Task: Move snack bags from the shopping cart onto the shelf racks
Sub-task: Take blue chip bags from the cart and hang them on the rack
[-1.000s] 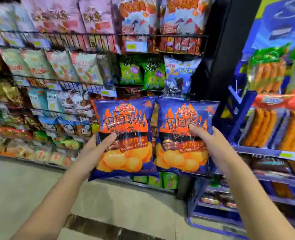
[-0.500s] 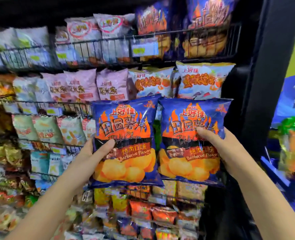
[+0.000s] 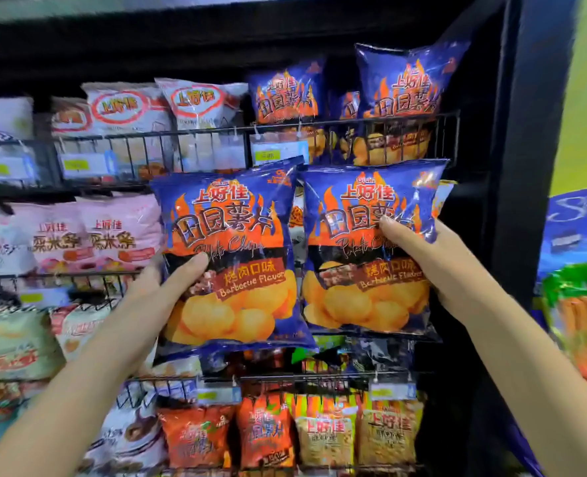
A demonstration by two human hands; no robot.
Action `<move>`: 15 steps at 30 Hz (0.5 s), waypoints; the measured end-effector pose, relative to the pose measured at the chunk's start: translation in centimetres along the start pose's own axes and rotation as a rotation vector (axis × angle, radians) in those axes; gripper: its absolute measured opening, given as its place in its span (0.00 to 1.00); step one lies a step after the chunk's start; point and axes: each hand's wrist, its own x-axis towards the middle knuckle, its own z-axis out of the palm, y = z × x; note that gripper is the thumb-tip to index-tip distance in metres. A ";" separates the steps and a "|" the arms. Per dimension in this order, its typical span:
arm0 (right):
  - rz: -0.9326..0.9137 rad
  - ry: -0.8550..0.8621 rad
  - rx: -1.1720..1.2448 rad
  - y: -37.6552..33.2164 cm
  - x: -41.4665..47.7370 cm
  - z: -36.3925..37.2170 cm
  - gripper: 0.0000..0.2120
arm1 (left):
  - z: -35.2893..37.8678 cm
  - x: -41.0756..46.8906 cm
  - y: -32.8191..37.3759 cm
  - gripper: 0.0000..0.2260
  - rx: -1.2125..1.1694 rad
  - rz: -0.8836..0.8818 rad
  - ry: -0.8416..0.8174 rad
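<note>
I hold two blue barbecue potato chip bags side by side in front of the wire shelf racks. My left hand (image 3: 162, 290) grips the left chip bag (image 3: 237, 235) from its lower left, thumb across the front. My right hand (image 3: 433, 259) grips the right chip bag (image 3: 361, 287) at its right edge, thumb on the front. Both bags sit just below the top wire rack (image 3: 336, 129), where matching blue chip bags (image 3: 405, 87) stand. The shopping cart is out of view.
White bags (image 3: 126, 108) fill the top rack's left part, pink bags (image 3: 113, 232) the rack below, orange and tan bags (image 3: 264, 432) the lower rack. A black upright post (image 3: 526, 201) bounds the shelf on the right; a blue display with sausage packs (image 3: 581, 304) stands beyond it.
Both hands have lifted the two bags upward along the shelf, from the low racks to just beneath the top rack. My view tilted up with them.
</note>
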 end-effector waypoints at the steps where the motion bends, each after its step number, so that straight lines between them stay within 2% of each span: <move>1: -0.004 0.009 -0.027 -0.5 0.2 0.3 0.17 | -0.4 0.7 0.3 0.40 -0.005 0.014 -0.022; 5: -0.024 0.017 -0.049 -2.7 1.2 1.3 0.21 | -1.6 3.4 1.6 0.33 -0.049 0.066 -0.100; 9: -0.040 0.065 -0.053 -4.5 2.3 1.5 0.19 | -1.1 5.8 2.9 0.39 -0.057 0.126 -0.147; 12: -0.056 0.080 -0.055 -5.7 3.8 0.9 0.18 | 0.0 7.6 3.8 0.36 -0.052 0.169 -0.178; 15: -0.100 0.086 -0.068 -6.8 5.7 -0.1 0.15 | 1.1 9.8 4.6 0.37 -0.053 0.194 -0.181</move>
